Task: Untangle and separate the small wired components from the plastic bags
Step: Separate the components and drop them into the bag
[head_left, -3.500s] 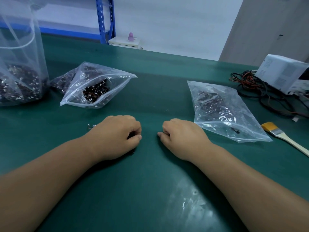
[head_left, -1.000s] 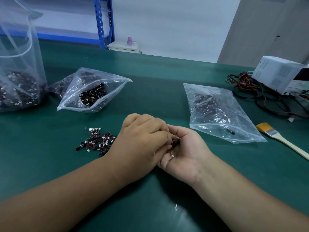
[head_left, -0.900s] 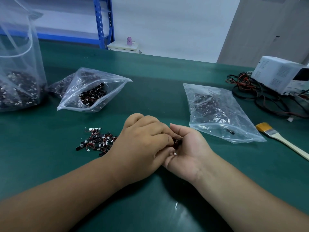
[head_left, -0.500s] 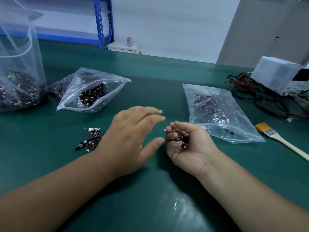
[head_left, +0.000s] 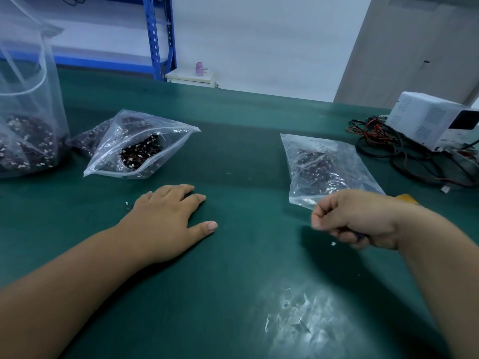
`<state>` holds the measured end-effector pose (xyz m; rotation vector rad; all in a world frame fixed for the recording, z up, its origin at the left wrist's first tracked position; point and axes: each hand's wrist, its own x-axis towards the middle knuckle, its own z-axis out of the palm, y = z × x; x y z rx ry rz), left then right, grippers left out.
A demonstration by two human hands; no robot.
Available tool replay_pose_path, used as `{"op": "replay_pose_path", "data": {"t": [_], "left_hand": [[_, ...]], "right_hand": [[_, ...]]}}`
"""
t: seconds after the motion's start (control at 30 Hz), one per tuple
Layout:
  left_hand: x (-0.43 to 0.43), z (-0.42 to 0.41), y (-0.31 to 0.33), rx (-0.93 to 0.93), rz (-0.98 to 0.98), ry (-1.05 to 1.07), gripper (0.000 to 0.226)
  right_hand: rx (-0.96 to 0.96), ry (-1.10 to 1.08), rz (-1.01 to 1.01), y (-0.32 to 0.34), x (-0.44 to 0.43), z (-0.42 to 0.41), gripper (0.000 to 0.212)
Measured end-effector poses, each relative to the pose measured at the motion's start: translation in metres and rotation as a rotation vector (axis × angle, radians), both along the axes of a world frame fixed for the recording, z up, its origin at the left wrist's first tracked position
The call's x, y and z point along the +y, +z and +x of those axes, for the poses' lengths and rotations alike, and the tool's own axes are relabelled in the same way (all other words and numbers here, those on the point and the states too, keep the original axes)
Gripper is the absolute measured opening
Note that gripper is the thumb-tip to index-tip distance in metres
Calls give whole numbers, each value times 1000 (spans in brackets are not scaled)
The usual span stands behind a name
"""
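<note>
The left hand lies flat on the green mat, fingers straight and slightly spread, with a loose wired component peeking out at its outer edge. The right hand curls tight round a dark clump of components, just in front of a filled zip bag.

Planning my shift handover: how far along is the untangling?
Done: only a few loose components lie by the flat left hand. In hand: the right hand grips a small clump. Left: the open bag, right bag and tall bag hold many parts.
</note>
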<state>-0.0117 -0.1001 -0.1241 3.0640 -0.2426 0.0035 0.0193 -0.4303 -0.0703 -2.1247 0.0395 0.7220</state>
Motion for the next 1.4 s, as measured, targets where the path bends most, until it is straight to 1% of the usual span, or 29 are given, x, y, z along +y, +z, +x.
{"op": "replay_pose_path", "data": {"t": [0.13,0.23,0.33,0.37,0.4,0.43,0.47,0.53,0.6,0.67,0.73,0.8,0.83,0.9,0.97,1.03,1.1,1.17,1.23,1.3,1.33,1.4], "left_hand": [[-1,1,0,3,6,0,85],[-1,2,-1,-3,3,1,85],[0,3,-1,-5,-3,-4,84],[0,3,-1,-5,-3,-6,84],[0,3,-1,-6,-4,-6,84],[0,3,-1,-6,-7,-4,84],[0,3,-1,-7,-10,-3,84],[0,4,-2,-7,-11,-4,85],[0,4,-2,-9,-21,-6,85],[0,4,-3,-14,-32,-13,84],[-1,5,-3,-28,-58,-35,80],[-2,6,-3,-47,-94,-79,75],[-4,6,-2,-58,-116,-106,74],[-6,4,0,-76,-175,-157,76],[-7,2,4,-101,-206,-191,72],[-5,1,9,-147,-153,-215,73],[0,-1,16,-185,-56,-216,85],[8,-3,18,-132,29,-193,102],[16,-3,13,16,105,-160,113],[19,-2,6,138,101,-129,113],[20,0,5,150,73,-122,110],[18,3,3,98,26,-122,100]], "right_hand": [[-100,-48,-372,7,-24,6,12],[-202,-59,-599,7,-20,11,18],[-386,14,-954,5,-11,16,22],[-465,5,-1006,3,-9,18,22],[-551,-32,-1006,-1,-8,22,21],[-651,-100,-957,-5,-7,25,21],[-766,-193,-853,-12,-6,28,22],[-963,-398,-519,-28,-3,33,20],[-1051,-546,-182,-42,0,37,20],[-1037,-635,17,-51,1,44,19],[-965,-740,148,-55,-2,53,16],[-869,-778,200,-57,-3,57,7],[-834,-744,185,-58,-3,58,2],[-790,-615,113,-60,-2,58,6],[-781,-480,-12,-61,-1,54,8],[-773,-380,-173,-60,-2,50,15],[-779,-343,-312,-56,0,42,21],[-783,-313,-442,-49,2,36,25],[-799,-249,-641,-42,8,28,31],[-859,-158,-878,-36,18,19,28],[-869,-132,-951,-34,25,13,21],[-870,-100,-1023,-30,41,-1,9]]}}
